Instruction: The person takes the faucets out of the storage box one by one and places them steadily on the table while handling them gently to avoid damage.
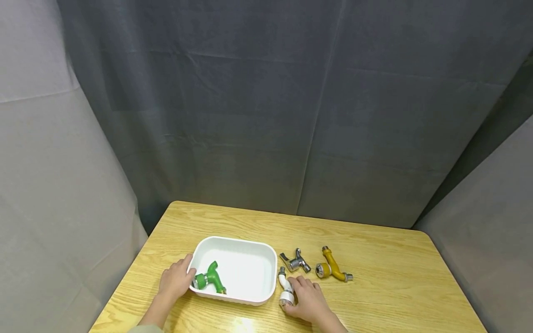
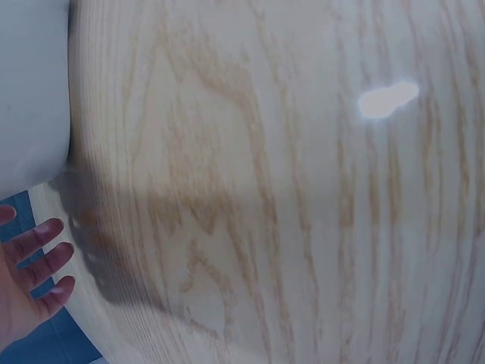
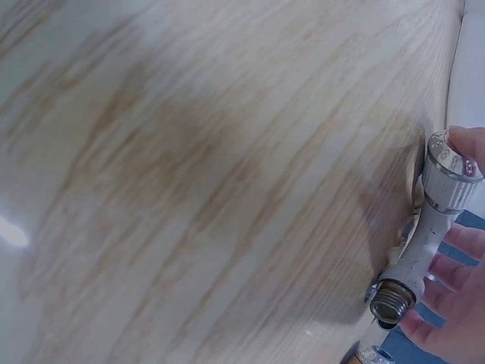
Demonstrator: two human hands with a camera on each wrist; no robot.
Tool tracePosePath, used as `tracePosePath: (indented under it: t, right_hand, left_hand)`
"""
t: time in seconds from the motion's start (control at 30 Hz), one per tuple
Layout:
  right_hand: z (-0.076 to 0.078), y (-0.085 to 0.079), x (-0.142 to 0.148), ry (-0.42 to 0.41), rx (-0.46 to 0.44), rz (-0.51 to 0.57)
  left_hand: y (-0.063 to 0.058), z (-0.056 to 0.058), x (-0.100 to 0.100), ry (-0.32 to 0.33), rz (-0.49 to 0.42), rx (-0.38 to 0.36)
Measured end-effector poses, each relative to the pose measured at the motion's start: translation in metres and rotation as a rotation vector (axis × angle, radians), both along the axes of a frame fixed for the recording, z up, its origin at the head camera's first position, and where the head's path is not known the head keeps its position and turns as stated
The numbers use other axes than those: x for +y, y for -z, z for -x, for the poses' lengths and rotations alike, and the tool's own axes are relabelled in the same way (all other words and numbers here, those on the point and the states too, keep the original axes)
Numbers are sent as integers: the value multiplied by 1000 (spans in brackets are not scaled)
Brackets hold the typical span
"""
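A white plastic tray (image 1: 245, 303) stands on the table with a green faucet (image 1: 213, 277) lying in its left part. My left hand (image 1: 176, 278) is at the tray's left side, thumb by the rim; in the left wrist view its fingers (image 2: 42, 258) are spread and fairly straight. Right of the tray, my right hand (image 1: 306, 298) holds a white faucet (image 1: 286, 286) between thumb and fingers. The right wrist view shows the thumb on its round knob end and the fingers along the body, near the threaded metal outlet.
Behind the right hand lie a chrome faucet (image 1: 295, 262) and, farther right, a yellow faucet (image 1: 334, 266). Everything stands on a wooden table (image 1: 395, 277). A dark grey curtain (image 1: 250, 115) hangs behind it, with light grey cloth (image 1: 62, 185) at the sides.
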State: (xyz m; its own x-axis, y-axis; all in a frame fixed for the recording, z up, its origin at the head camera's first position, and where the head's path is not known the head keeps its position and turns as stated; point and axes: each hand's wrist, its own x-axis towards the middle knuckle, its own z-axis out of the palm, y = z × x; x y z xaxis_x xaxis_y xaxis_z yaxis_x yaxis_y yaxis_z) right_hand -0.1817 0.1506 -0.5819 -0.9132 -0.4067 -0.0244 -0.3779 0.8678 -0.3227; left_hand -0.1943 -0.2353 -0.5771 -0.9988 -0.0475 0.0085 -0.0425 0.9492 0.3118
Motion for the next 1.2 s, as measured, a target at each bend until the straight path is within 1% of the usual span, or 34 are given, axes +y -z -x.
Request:
tracePosePath:
  t: [0.13,0.3,0.43,0.53,0.63,0.8,0.93,1.0,1.1,1.2]
  right_hand:
    - [0,0,0,-5,0,6]
    - [0,-2,2,-13,-35,-1]
    - [2,-8,2,-13,-51,18]
    - [5,-17,2,-5,-48,33]
    - [9,-28,1,-2,-22,50]
    - [13,-44,-6,-4,70,117]
    - [15,-54,-14,-9,145,174]
    - [18,-57,-20,-16,174,185]
    - [21,-61,-29,-28,193,187]
    - [24,-63,-38,-44,189,190]
  left_hand:
    - [0,0,0,0,1,1]
    - [1,0,0,1,-1,2]
    - [1,0,0,2,0,3]
    - [1,0,0,2,-2,4]
    - [1,0,0,1,-1,5]
    - [1,1,0,-3,-5,3]
    - [1,0,0,-1,-3,0]
    - [0,0,0,-1,-2,-1]
    - [0,0,0,1,-6,2]
    - [1,-1,0,3,-10,7]
